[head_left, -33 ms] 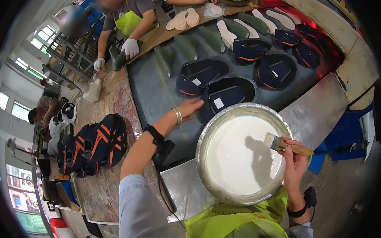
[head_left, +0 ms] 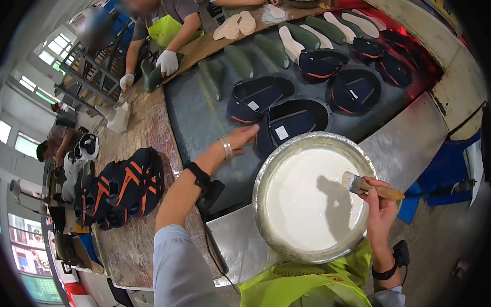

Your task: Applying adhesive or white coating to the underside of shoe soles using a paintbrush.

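My right hand is closed round the wooden handle of a flat paintbrush, its pale bristles over the right part of a steel bowl. Thick white liquid fills much of the bowl, and a dark shadow lies across it. Whether the bristles touch the liquid, I cannot tell. My left hand reaches over the dark belt with fingers stretched out, slightly blurred, holding nothing visible. Its fingertips are beside the nearest navy shoe upper, which has a white label; contact is unclear.
More navy uppers, green shoe lasts and pale insoles lie along the belt. Orange-striped shoe uppers are heaped on the worn bench at left. Across it, a co-worker's gloved hand is by a green last.
My left hand has shifted very slightly left, away from the nearest upper. The brush and my right hand stay practically where they were.
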Tool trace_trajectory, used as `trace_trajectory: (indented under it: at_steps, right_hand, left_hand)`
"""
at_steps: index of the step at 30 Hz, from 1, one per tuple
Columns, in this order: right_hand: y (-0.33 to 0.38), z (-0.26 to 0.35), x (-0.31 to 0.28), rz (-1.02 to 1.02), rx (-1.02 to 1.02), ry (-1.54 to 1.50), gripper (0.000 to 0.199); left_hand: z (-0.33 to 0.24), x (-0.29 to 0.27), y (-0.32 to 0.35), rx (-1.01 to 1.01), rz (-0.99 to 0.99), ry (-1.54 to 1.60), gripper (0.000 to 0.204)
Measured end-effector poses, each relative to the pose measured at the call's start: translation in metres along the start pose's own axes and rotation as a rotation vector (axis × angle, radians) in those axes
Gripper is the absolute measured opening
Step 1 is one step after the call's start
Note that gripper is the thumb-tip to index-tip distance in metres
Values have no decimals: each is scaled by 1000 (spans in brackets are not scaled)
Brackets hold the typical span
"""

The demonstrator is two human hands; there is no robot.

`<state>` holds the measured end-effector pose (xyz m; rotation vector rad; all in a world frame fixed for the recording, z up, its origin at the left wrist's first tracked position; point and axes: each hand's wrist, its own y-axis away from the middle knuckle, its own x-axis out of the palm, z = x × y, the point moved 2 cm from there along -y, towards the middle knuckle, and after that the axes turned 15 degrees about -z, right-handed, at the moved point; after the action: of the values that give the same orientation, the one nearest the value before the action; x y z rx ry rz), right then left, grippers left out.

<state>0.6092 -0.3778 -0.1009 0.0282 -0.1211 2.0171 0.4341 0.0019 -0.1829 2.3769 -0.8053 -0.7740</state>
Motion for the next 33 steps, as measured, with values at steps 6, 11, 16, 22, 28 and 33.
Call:
trace_trajectory:
  at_steps: [6, 11, 16, 22, 28, 33]
  right_hand:
    - [-1, 4, -4, -39, 29, 0, 16]
    - [-6, 0, 10, -35, 12, -11, 20]
    - [-10, -6, 22, 0, 30, 25, 20]
    - [-9, 0, 18, -54, 13, 42, 18]
    - [5, -1, 3, 5, 43, 92, 19]
    - [17, -1, 6, 93, 17, 111, 24]
  left_hand:
    - [-17, -56, -56, -39, -343, 258, 98]
    - [-23, -26, -102, -22, -367, 372, 75]
    - [-29, -8, -101, 92, -269, 573, 65]
    - [-40, -5, -85, 9, -293, 417, 84]
    - [-9, -101, -24, 293, -605, -265, 81]
    - [58, -285, 114, 635, -692, -893, 40]
